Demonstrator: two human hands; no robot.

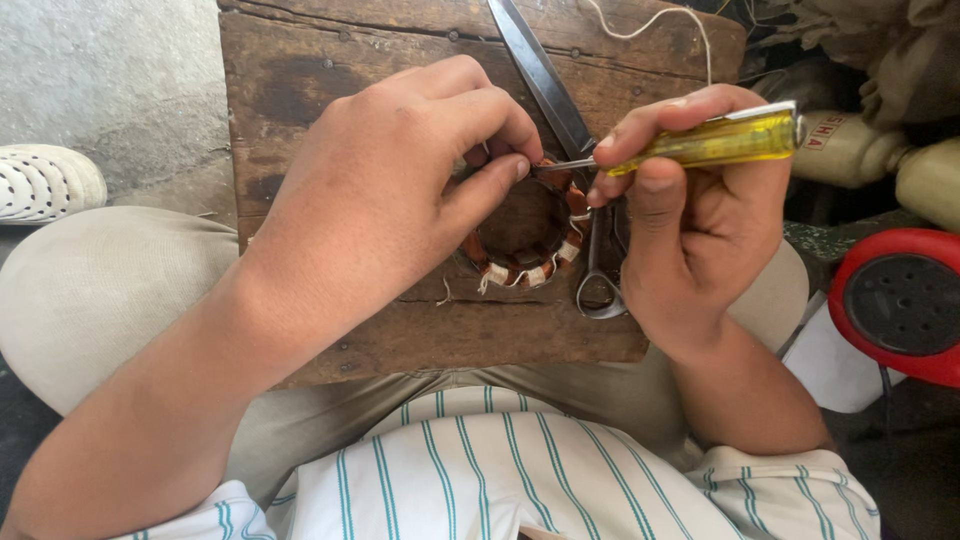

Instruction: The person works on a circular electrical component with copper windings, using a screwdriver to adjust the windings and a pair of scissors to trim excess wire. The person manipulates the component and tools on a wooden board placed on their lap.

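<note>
A round motor stator ring with copper-coloured windings and pale insulation strips (527,255) sits on a dark, worn wooden board (330,100) that lies across the person's lap. The ring lies in the middle of the board's right half, well inside the near edge and the right edge. The board's left half is bare wood, which leaves open room there; the far right strip is narrower and carries a thin white cord (655,18).

Just beside the ring on its right lies a pair of long steel scissors (560,110), blades pointing away towards the far edge, one finger loop (600,292) close to the ring's lower right rim. They crowd that side.

The left hand (390,190) comes over the ring from the left, fingers curled together, thumb and forefinger pinched at the ring's top rim; whether they grip a wire or only press on the winding cannot be told, since the fingers hide it. The right hand (690,210) is closed firmly around a screwdriver with a clear yellow plastic handle (715,143), held nearly level, its thin metal shaft reaching left to the ring's top rim right by the left fingertips.

Off the board, a white dotted shoe (45,182) lies at the left on grey floor, and a red round device with a black perforated face (900,302) stands at the right.
</note>
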